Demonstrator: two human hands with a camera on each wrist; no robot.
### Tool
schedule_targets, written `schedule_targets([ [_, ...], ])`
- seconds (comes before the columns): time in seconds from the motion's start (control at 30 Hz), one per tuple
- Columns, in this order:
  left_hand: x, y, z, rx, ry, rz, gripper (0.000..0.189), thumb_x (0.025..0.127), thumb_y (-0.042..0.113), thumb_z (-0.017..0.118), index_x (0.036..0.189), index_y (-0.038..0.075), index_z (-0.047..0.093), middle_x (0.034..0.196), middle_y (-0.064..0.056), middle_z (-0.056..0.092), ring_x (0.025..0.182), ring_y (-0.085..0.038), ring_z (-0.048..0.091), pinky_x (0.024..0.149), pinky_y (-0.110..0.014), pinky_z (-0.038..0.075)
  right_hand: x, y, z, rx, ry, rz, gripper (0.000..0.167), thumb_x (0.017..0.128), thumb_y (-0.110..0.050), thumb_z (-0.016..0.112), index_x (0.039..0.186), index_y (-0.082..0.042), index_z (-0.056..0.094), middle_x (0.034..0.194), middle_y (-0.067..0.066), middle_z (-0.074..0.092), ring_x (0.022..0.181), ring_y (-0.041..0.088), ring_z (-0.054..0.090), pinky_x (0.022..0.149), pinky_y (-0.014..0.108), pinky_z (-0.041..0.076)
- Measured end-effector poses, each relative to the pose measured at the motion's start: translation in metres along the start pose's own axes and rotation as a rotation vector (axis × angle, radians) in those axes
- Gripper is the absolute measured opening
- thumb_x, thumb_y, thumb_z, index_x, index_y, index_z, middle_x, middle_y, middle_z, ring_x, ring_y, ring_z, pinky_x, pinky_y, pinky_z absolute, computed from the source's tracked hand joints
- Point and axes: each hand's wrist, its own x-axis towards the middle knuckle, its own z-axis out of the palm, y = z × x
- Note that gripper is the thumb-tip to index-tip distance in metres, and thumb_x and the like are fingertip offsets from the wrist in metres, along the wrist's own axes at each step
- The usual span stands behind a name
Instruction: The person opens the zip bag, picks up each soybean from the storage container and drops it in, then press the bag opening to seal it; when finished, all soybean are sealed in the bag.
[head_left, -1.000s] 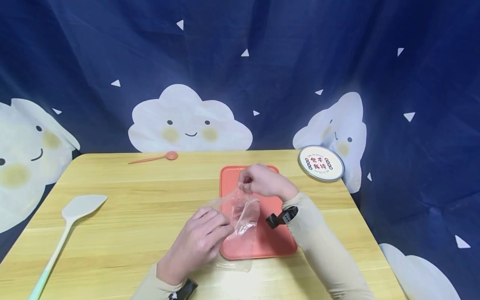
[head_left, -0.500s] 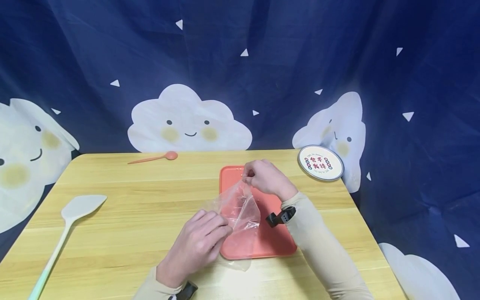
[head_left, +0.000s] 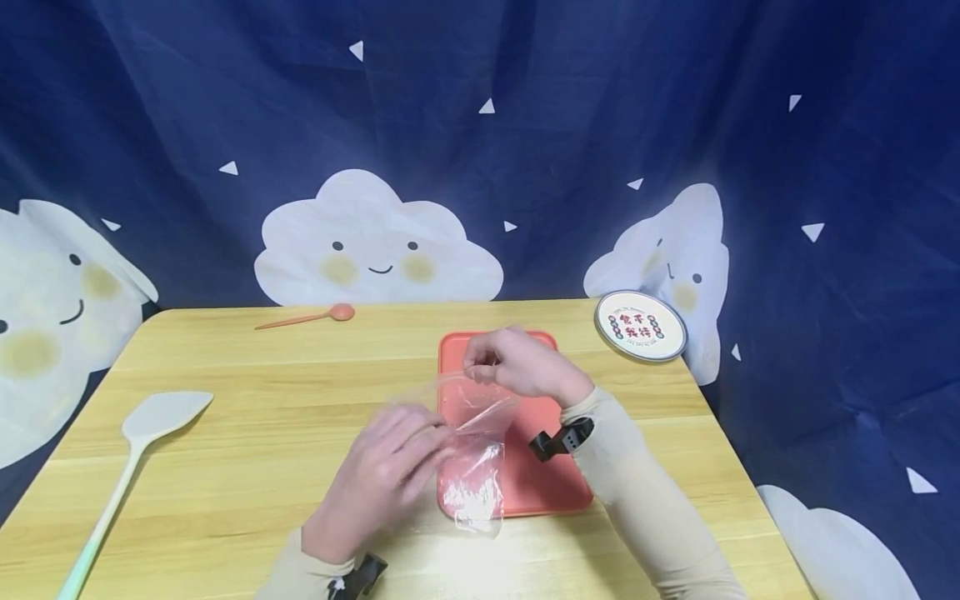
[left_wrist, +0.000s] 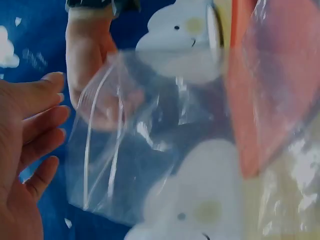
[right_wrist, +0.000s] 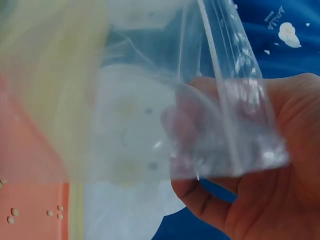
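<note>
A clear plastic zip bag (head_left: 480, 487) hangs over the salmon-red tray (head_left: 551, 492), its lower part shining in the light. At its upper edge my right hand (head_left: 517, 362) pinches the film between thumb and fingers. My left hand (head_left: 382, 467), slightly blurred, is beside the bag's left side. The left wrist view shows the left fingers (left_wrist: 47, 117) loosely extended, apart from the film, with zip ridges running along the bag's edge (left_wrist: 102, 145). In the right wrist view, the film covers part of the right hand (right_wrist: 280, 180).
Small beige grains (right_wrist: 14, 212) lie on the tray. A white spatula (head_left: 161, 417) with a green handle lies at left, a small red spoon (head_left: 341, 312) at the back edge. An oval lettered plate (head_left: 642, 325) sits at the back right corner, before a blue cloud-print curtain (head_left: 450, 100).
My right hand moved slightly away and right, then back left and lower with the bag's edge. The left hand has drawn a little left, and the bag now hangs slacker.
</note>
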Motion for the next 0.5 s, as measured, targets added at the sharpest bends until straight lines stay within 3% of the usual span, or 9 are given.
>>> schedule_targets([
  [0.07, -0.002, -0.008, -0.005, -0.023, 0.034, -0.059, 0.031, 0.101, 0.027, 0.056, 0.1, 0.0, 0.07, 0.102, -0.01, 0.067, 0.093, -0.026, 0.062, 0.091, -0.034, 0.049, 0.0, -0.001, 0.0, 0.005, -0.001, -0.01, 0.007, 0.092, -0.01, 0.069, 0.086, -0.014, 0.069, 0.073, -0.01, 0.061, 0.069, 0.009, 0.057, 0.064, 0.027, 0.05],
  [0.13, -0.008, -0.017, -0.01, -0.056, 0.046, -0.17, 0.031, 0.099, 0.027, 0.059, 0.104, -0.002, 0.069, 0.107, -0.012, 0.066, 0.098, -0.028, 0.06, 0.096, -0.032, 0.046, 0.0, -0.003, 0.001, 0.012, -0.002, -0.017, 0.01, 0.092, -0.009, 0.069, 0.085, -0.017, 0.068, 0.074, -0.01, 0.062, 0.069, 0.009, 0.057, 0.064, 0.027, 0.05],
  [0.27, -0.021, -0.033, -0.02, -0.138, 0.011, -0.432, 0.021, 0.093, 0.015, 0.068, 0.11, 0.002, 0.07, 0.112, -0.007, 0.067, 0.106, -0.025, 0.057, 0.1, -0.023, 0.042, 0.0, -0.004, 0.003, 0.019, -0.013, -0.03, 0.014, 0.091, -0.006, 0.069, 0.085, -0.019, 0.067, 0.074, -0.01, 0.061, 0.07, 0.01, 0.056, 0.066, 0.028, 0.051],
  [0.33, -0.026, -0.038, -0.024, -0.178, -0.014, -0.531, 0.018, 0.09, 0.007, 0.071, 0.108, 0.006, 0.071, 0.11, -0.001, 0.068, 0.106, -0.021, 0.058, 0.099, -0.021, 0.043, 0.0, -0.004, 0.004, 0.027, -0.017, -0.03, 0.014, 0.09, -0.006, 0.069, 0.085, -0.019, 0.067, 0.075, -0.01, 0.061, 0.07, 0.01, 0.056, 0.066, 0.028, 0.051],
  [0.5, -0.032, -0.044, -0.027, -0.224, -0.035, -0.641, 0.015, 0.088, 0.002, 0.072, 0.098, 0.013, 0.074, 0.098, 0.007, 0.07, 0.096, -0.015, 0.062, 0.091, -0.018, 0.047, 0.001, -0.004, 0.007, 0.029, -0.019, -0.024, 0.013, 0.09, -0.005, 0.07, 0.085, -0.018, 0.068, 0.075, -0.01, 0.061, 0.07, 0.01, 0.056, 0.067, 0.027, 0.051],
])
